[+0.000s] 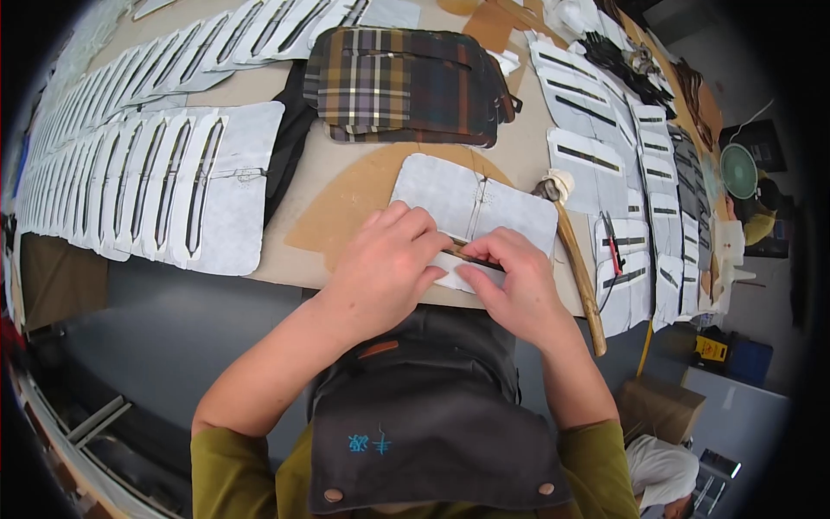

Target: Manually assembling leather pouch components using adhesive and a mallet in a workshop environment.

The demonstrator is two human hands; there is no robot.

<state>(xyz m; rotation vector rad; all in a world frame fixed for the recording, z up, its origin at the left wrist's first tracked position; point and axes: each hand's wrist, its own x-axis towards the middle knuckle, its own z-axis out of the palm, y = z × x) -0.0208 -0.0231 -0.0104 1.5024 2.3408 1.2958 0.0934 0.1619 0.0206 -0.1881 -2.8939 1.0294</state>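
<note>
A pale grey-white fabric panel (437,186) with rounded corners lies at the near edge of the table, in front of my body. Across its near part runs a dark slit or strip, partly covered by my fingers. My left hand (385,259) is closed at the left end of this strip, fingers bent against the panel. At the strip's right part my right hand (516,278) pinches the material between thumb and fingers. Under the panel shows a brown board (333,203) with a curved edge. Just right of the panel lies a hammer (577,259) with a wooden handle.
Overlapping rows of similar slit panels (238,190) cover the table's left side, and more panels (584,156) lie at right. A plaid bag (406,86) sits beyond my hands. Red-handled snips (615,255) rest on the right panels. Another person (664,471) is at lower right.
</note>
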